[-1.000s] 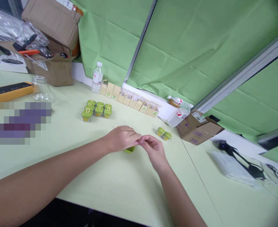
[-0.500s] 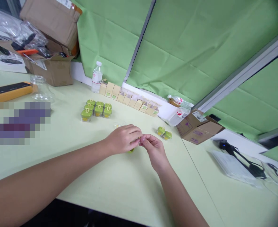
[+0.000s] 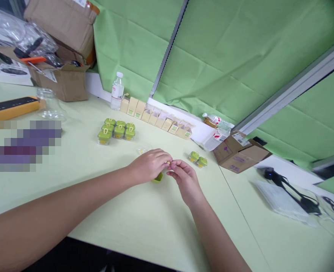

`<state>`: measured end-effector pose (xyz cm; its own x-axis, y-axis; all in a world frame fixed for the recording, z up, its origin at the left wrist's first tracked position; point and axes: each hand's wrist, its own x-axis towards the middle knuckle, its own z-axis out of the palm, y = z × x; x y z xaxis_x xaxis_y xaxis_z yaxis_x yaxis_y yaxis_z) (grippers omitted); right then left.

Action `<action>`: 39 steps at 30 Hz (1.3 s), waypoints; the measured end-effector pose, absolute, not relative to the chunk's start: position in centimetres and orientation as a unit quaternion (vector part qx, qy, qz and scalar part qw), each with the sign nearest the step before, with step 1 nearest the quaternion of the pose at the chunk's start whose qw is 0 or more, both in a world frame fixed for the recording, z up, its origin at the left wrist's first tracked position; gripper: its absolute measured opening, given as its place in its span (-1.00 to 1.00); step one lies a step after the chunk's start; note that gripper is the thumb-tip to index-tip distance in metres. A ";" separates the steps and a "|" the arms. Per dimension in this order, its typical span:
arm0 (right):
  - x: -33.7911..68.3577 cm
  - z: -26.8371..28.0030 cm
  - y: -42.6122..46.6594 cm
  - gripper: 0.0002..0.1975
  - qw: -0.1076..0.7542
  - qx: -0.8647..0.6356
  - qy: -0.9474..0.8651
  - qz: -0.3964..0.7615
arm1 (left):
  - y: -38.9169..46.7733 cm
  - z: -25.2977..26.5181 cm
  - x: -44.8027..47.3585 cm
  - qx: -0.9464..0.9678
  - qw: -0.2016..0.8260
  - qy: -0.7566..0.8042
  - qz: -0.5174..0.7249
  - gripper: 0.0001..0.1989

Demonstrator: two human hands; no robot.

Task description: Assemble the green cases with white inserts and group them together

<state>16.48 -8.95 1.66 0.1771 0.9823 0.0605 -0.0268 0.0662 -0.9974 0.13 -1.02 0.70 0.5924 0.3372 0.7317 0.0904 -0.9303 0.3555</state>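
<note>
My left hand (image 3: 149, 165) and my right hand (image 3: 184, 177) meet fingertip to fingertip over the table. Both are closed in a pinch around a small pale yellow piece (image 3: 168, 162), too tiny to make out in full. Beneath my left hand lies a green lid (image 3: 157, 177), mostly covered by the fingers. Just behind that hand rests a clear container (image 3: 144, 149) with a bit of yellow in it, partly hidden. Several small clear jars with green lids (image 3: 119, 131) stand grouped to the left, and two more green-lidded jars (image 3: 198, 158) are right of my hands.
A row of small beige boxes (image 3: 155, 118) lines the back edge beside a water bottle (image 3: 117, 91). Cardboard boxes stand at left (image 3: 67, 81) and right (image 3: 237, 153). A glass jar (image 3: 49, 104), a plastic bottle (image 3: 215, 139) and black cables (image 3: 294, 192) are also there.
The fingertips have shifted slightly, so the small pale yellow piece and more of the green lid now show. Both hands stay in nearly the same place.
</note>
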 end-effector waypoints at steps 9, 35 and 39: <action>16.5 1.9 -9.0 -0.74 0.563 -0.486 -0.428 0.513 | -1.2 0.8 0.1 0.857 0.211 0.113 0.455 -0.82; 17.4 1.7 -8.9 -0.80 0.579 -0.466 -0.439 0.506 | -1.6 1.4 0.3 0.797 0.349 0.147 0.470 -0.97; 17.3 1.8 -8.9 -0.81 0.581 -0.463 -0.437 0.507 | -1.6 1.6 0.2 0.800 0.351 0.145 0.464 -0.97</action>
<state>17.31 -8.92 1.77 0.1029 0.9940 0.0380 -0.1839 0.0565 -0.9813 0.16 -1.65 1.57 0.5281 0.5577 0.6404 -0.0942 -0.7110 0.6968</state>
